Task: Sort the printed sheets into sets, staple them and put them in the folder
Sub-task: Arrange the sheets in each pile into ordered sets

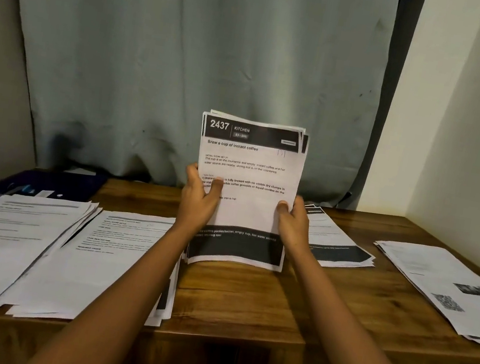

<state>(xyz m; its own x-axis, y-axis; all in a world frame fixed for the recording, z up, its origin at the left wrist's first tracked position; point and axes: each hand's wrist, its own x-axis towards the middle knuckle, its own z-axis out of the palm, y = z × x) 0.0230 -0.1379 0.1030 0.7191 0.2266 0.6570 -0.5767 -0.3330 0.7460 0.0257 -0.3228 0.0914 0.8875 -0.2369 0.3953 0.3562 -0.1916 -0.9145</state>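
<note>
A stack of printed sheets (pixel 251 164) stands upright on its bottom edge on the wooden table (pixel 245 296). Its front page reads "2437 KITCHEN, Brew a cup of instant coffee". My left hand (pixel 200 196) grips the stack's left edge with the thumb across the front. On the opposite edge my right hand (pixel 292 221) holds it the same way. A dark blue folder (pixel 43 182) lies at the table's back left, partly under papers.
Two piles of printed sheets (pixel 12 243) (pixel 113 259) lie at the left. Another pile (pixel 333 240) sits behind my right hand, and a further one (pixel 448 287) lies at the far right. A grey curtain (pixel 188 63) hangs behind the table.
</note>
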